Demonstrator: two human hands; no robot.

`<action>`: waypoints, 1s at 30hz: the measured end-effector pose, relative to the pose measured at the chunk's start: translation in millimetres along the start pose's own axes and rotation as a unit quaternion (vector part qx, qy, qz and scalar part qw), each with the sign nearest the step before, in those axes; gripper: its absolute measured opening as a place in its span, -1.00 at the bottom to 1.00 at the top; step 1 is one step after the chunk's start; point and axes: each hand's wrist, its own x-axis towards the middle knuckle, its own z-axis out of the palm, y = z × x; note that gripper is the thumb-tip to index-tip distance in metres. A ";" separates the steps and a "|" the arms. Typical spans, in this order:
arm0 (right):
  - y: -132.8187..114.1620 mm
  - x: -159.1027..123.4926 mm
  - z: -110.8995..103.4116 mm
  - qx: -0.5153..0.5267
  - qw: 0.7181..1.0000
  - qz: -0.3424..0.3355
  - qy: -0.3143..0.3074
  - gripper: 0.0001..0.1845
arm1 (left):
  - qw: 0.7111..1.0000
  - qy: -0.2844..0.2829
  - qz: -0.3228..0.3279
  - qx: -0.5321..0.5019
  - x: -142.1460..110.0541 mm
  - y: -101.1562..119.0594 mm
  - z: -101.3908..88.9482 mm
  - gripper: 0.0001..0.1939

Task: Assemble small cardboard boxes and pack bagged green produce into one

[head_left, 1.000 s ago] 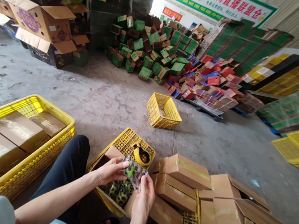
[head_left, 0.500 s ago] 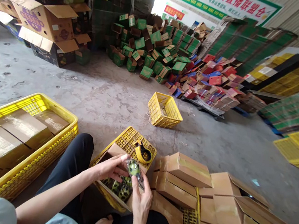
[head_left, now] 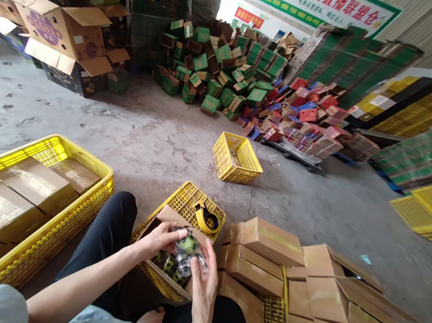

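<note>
Both hands meet over an open cardboard box [head_left: 167, 215] resting on an upturned yellow crate [head_left: 188, 201] in front of my knees. My left hand [head_left: 158, 239] and my right hand [head_left: 204, 279] pinch a clear plastic bag of green round fruit [head_left: 187, 245] between them. More bagged green fruit [head_left: 170, 267] lies inside the box under the hands. A yellow tape dispenser [head_left: 208, 219] sits on the crate just beyond the box.
A large yellow crate [head_left: 79, 199] of taped brown boxes stands at my left. Stacked brown cartons [head_left: 267, 248] lie at my right. A small yellow basket [head_left: 236, 159] sits on the concrete floor ahead, with piles of green and red boxes [head_left: 254, 85] behind it.
The bag was spread flat between my hands a second ago. It is now bunched round the fruit and held lower, closer to the box.
</note>
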 end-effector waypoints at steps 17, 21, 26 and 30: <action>12.2 9.1 2.4 0.179 0.971 0.138 0.075 -0.40 | 0.987 -0.154 0.034 -0.017 -3.5 7.4 -7.8 -0.16; 17.6 3.4 4.9 0.184 0.969 0.155 0.058 -0.43 | 0.990 -0.130 0.051 -0.031 5.1 -1.1 -5.3 -0.38; 25.9 -0.1 1.8 0.163 0.971 0.159 0.078 -0.38 | 0.997 -0.060 0.057 -0.007 6.4 -6.3 -7.8 -0.44; 17.0 4.5 -4.7 0.123 0.979 0.150 0.056 -0.26 | 0.998 -0.029 0.053 0.017 4.5 -3.3 -10.3 -0.40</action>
